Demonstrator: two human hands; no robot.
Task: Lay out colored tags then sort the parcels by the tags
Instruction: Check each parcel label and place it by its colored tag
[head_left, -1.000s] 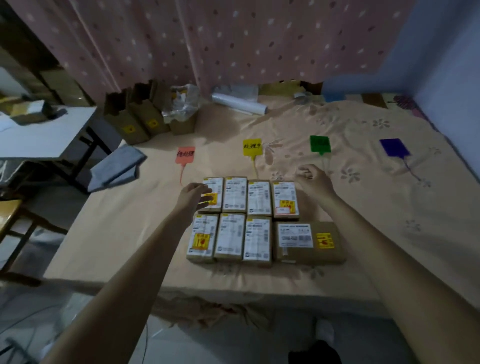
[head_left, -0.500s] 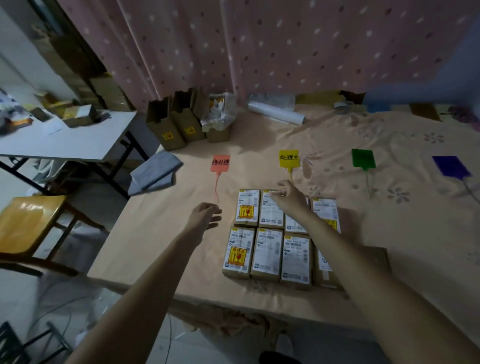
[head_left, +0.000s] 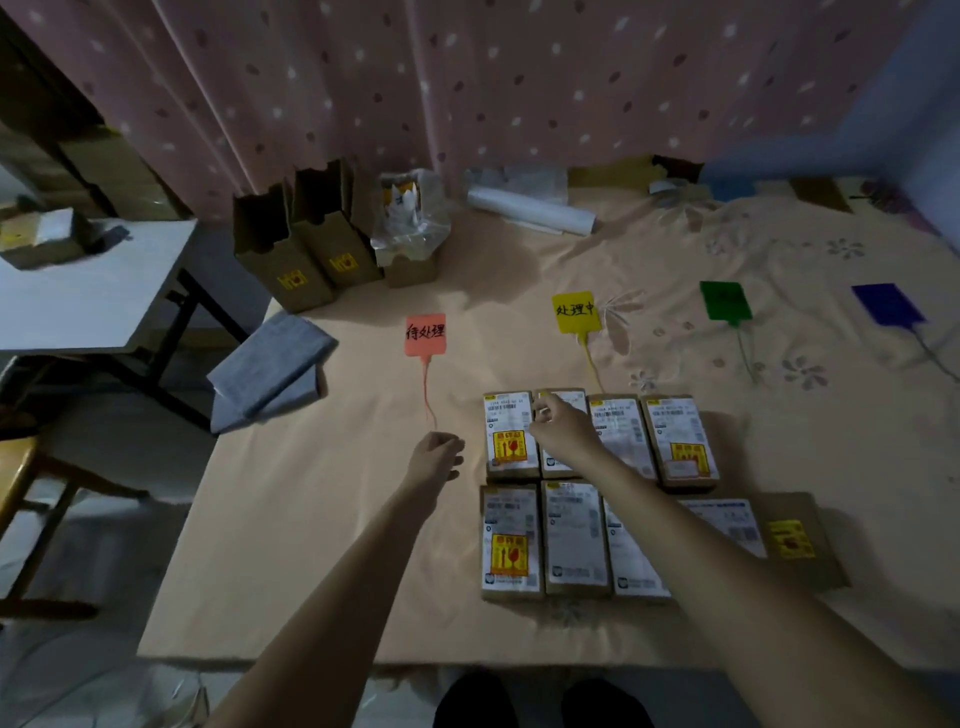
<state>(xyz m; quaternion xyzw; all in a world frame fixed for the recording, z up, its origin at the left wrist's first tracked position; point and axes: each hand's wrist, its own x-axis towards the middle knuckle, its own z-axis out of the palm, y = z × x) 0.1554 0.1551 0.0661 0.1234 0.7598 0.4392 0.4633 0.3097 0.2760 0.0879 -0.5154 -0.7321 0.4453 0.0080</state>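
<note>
Four tags lie in a row on the beige sheet: red tag (head_left: 425, 335), yellow tag (head_left: 575, 312), green tag (head_left: 725, 301), blue tag (head_left: 888, 304). In front of them, small labelled parcels sit in two rows, with a larger flat parcel (head_left: 789, 540) at the front right. My right hand (head_left: 563, 428) lies over the second back-row parcel (head_left: 569, 401), fingers curled round its far left corner. My left hand (head_left: 439, 457) hovers left of the first back-row parcel (head_left: 509, 436), near the red tag's tail, loosely curled and holding nothing.
Open cardboard boxes (head_left: 306, 244) and a box with a plastic bag (head_left: 410, 228) stand at the back left, a white roll (head_left: 530, 210) beside them. A folded grey cloth (head_left: 270, 364) lies at the left edge. A white side table (head_left: 88, 291) and a wooden chair (head_left: 21, 467) stand beyond it.
My right hand swung left from beside the parcels onto the second back-row parcel. My left hand drew off the first parcel to the sheet on its left.
</note>
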